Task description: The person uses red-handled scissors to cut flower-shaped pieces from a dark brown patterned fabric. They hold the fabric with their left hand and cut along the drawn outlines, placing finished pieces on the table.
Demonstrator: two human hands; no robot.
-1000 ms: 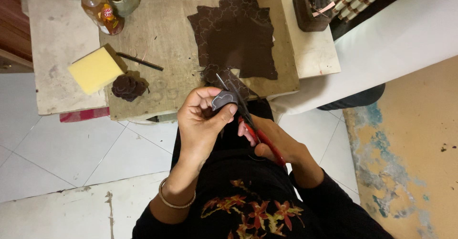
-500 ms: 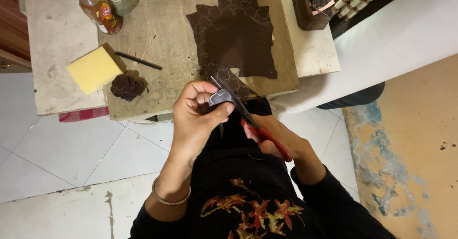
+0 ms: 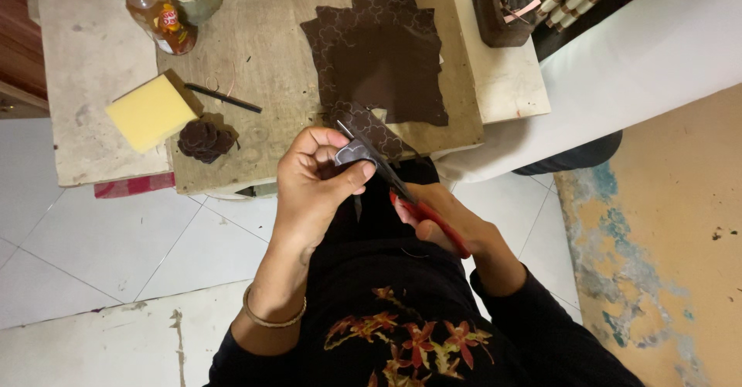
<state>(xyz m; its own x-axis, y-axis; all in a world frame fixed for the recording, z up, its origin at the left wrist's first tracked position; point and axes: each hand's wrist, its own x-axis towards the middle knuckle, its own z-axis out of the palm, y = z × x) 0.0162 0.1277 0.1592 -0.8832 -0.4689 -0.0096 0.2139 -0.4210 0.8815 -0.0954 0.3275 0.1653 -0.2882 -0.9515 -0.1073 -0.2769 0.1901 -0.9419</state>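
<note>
Sponge (image 3: 151, 112), yellow and block-shaped, at the left of the low wooden board (image 3: 263, 54); a bottle (image 3: 158, 16) behind it; a thin black pen (image 3: 222, 98) to its right; a stack of dark round cut-outs (image 3: 205, 139) just in front. Left hand (image 3: 317, 182), fingers pinched on a small dark piece of material (image 3: 352, 153), held above the lap near the board's front edge. Red-handled scissors (image 3: 398, 190), blades parted around that piece; right hand (image 3: 444, 221) wrapped closed on the handles. Dark patterned sheets (image 3: 386, 54) lying overlapped on the board beyond; a dark brown box (image 3: 502, 8) at the far right corner.
</note>
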